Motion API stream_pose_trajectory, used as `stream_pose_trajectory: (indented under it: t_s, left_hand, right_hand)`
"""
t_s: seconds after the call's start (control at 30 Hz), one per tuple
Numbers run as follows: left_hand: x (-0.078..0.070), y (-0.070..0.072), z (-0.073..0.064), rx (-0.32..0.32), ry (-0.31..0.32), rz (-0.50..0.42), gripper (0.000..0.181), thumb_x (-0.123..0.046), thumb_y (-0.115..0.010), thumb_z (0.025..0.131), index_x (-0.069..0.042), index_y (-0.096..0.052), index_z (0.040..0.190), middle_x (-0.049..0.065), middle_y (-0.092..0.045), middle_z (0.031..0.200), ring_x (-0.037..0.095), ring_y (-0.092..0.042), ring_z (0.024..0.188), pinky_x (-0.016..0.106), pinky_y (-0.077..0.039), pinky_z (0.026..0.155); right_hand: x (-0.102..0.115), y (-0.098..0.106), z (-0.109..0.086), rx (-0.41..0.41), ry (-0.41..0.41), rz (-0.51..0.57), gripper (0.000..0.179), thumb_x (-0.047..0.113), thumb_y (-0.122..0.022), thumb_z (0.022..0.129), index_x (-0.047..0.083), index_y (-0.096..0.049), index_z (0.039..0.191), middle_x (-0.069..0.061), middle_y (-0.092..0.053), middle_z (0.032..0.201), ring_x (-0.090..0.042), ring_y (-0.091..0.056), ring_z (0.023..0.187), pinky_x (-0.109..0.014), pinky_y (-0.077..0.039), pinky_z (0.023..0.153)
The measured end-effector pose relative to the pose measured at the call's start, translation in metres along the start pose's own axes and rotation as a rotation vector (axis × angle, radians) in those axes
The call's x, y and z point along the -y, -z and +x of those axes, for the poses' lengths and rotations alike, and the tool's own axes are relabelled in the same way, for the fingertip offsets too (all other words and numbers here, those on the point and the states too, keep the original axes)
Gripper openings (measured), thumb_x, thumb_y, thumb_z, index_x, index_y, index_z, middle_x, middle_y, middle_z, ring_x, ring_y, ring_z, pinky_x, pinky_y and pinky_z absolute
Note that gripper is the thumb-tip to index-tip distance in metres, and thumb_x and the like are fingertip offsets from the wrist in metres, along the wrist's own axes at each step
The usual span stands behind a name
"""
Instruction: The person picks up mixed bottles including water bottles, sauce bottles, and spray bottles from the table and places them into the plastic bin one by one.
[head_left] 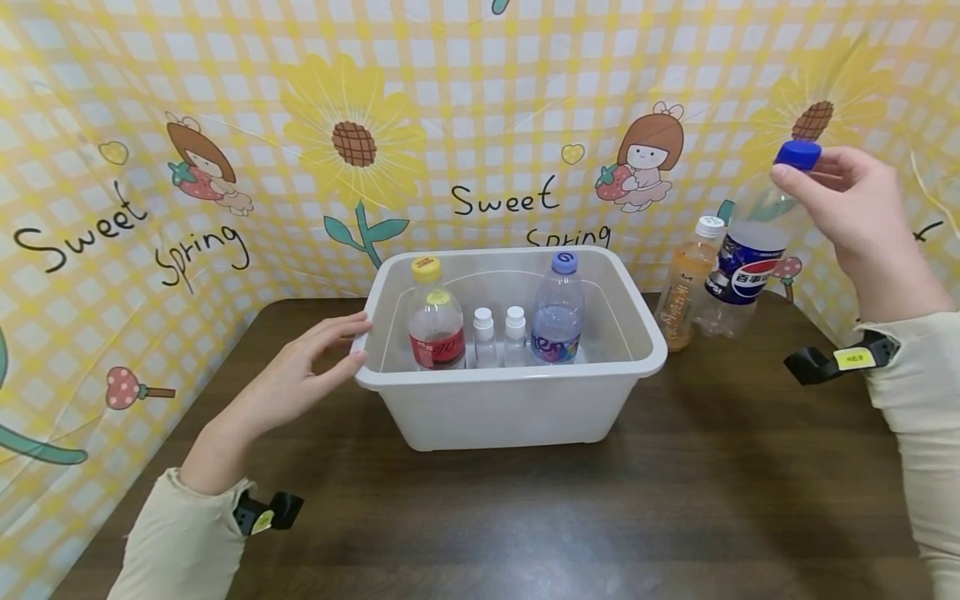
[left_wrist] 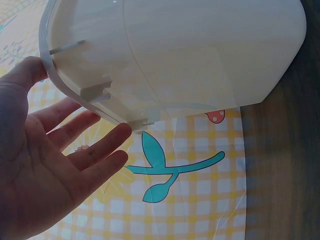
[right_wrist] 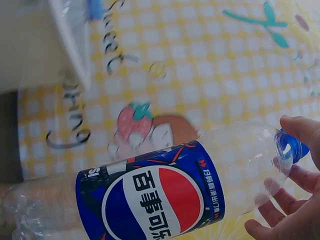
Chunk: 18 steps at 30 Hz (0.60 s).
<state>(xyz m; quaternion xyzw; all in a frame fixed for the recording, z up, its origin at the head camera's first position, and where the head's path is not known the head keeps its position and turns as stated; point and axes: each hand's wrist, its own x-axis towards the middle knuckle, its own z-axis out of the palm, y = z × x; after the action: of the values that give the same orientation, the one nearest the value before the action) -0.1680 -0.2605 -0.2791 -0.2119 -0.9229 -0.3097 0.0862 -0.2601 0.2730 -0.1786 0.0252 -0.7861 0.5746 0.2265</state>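
Observation:
A clear Pepsi bottle (head_left: 746,262) with a blue cap and blue label is pinched at its cap by my right hand (head_left: 855,200). In the right wrist view the thumb and fingers are round the cap and neck of the bottle (right_wrist: 150,192). My left hand (head_left: 303,367) touches the left rim of a white plastic tub (head_left: 510,408), fingers mostly straight; the left wrist view shows them along the rim. Inside the tub stand a yellow-capped cola bottle (head_left: 437,329), two small white-capped bottles (head_left: 484,340) and a purple-capped bottle (head_left: 557,321).
An orange drink bottle (head_left: 684,287) with a white cap stands right of the tub, close beside the Pepsi bottle. Everything rests on a dark wooden table (head_left: 480,517). A yellow checked cloth (head_left: 495,100) hangs behind and at the sides.

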Motion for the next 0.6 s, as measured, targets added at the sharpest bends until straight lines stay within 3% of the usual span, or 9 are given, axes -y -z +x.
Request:
stream_pose_trajectory:
  t_s: [0.2,0.27,0.47,0.6]
  left_hand:
    - [-0.001,0.0,0.0,-0.001,0.008,0.004,0.042,-0.023,-0.055,0.094,-0.008,-0.049,0.134,0.01,-0.041,0.145,0.031,-0.053,0.12,0.043,-0.043,0.098]
    - [0.0,0.0,0.0,0.0,0.007,-0.002,0.043,-0.023,-0.055,0.094,-0.007,-0.049,0.134,0.011,-0.041,0.145,0.032,-0.053,0.12,0.049,-0.042,0.097]
    - [0.002,0.0,0.0,-0.002,0.011,0.007,0.043,-0.025,-0.055,0.095,-0.007,-0.049,0.134,0.011,-0.041,0.145,0.032,-0.052,0.121,0.048,-0.041,0.097]
    - [0.001,0.0,0.0,0.001,0.014,0.002,0.043,-0.025,-0.055,0.095,-0.007,-0.048,0.134,0.011,-0.041,0.145,0.032,-0.052,0.121,0.049,-0.041,0.098]
  right_hand:
    - [0.021,-0.006,-0.004,0.049,0.081,0.059,0.014,0.016,-0.067,0.085,0.025,-0.066,0.096,0.019,-0.06,0.094,0.004,-0.055,0.087,-0.012,-0.035,0.079]
    - [0.028,-0.008,-0.006,0.058,0.102,0.076,0.014,0.014,-0.067,0.085,0.024,-0.067,0.095,0.017,-0.06,0.094,0.003,-0.056,0.087,-0.011,-0.036,0.077]
    - [0.048,-0.014,-0.007,0.099,0.189,0.182,0.013,0.008,-0.068,0.083,0.017,-0.068,0.092,0.013,-0.066,0.089,0.0,-0.059,0.085,-0.01,-0.039,0.077]
    - [0.059,-0.02,-0.007,0.128,0.205,0.209,0.013,0.008,-0.068,0.083,0.013,-0.067,0.094,0.011,-0.068,0.089,-0.001,-0.06,0.086,-0.009,-0.04,0.077]
